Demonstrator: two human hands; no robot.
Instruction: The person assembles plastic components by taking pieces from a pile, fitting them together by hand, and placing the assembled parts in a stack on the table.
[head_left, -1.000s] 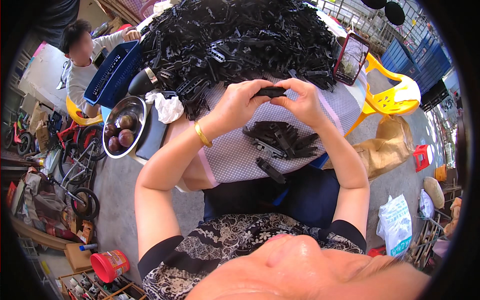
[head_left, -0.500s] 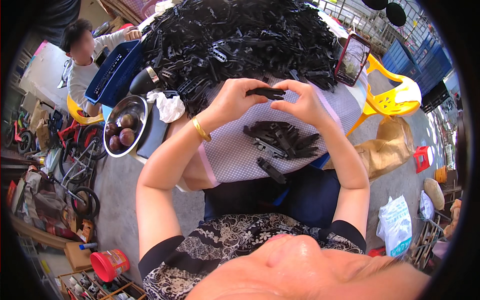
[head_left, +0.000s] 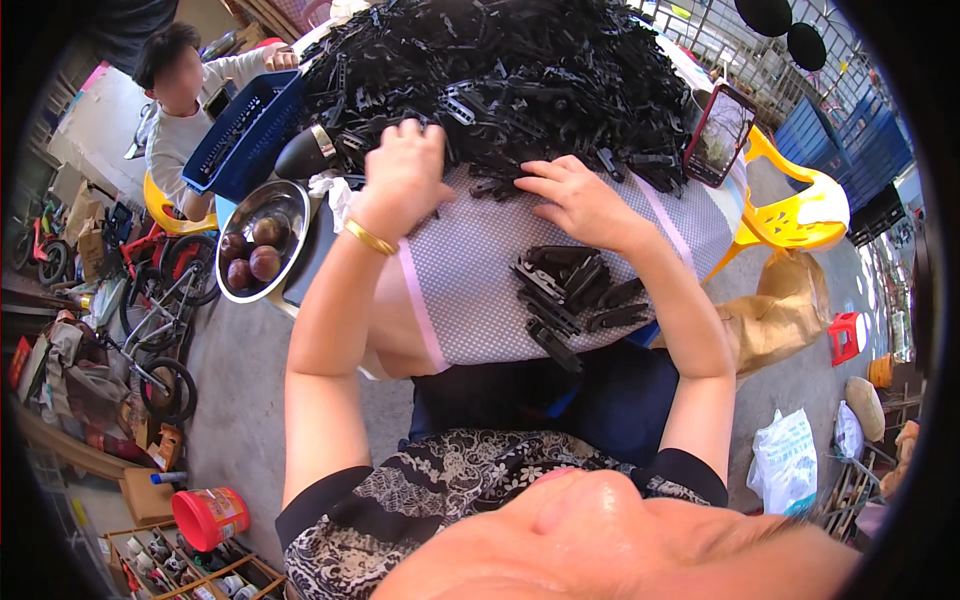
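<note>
A large heap of black plastic clip-like pieces covers the far part of the table. At the heap's near left edge is my left hand, its fingers bent over the pieces and its thumb apart; the fingertips are partly hidden. My right hand reaches in from the right with its fingers spread, the tips beside a few black pieces at the heap's front edge. I see nothing gripped in it. Closer to me, a smaller group of the same black pieces lies on the dotted, pink-edged cloth.
Left of the heap are a blue basket, a metal bowl of plums, a dark bottle-shaped object and crumpled tissue. A phone stands at the right, near a yellow chair. Another person is at the far left.
My hands, together over the cloth with black pieces between them before, have moved apart. The left went up-left to the heap; the right now reaches toward the heap's front edge, without the pieces.
</note>
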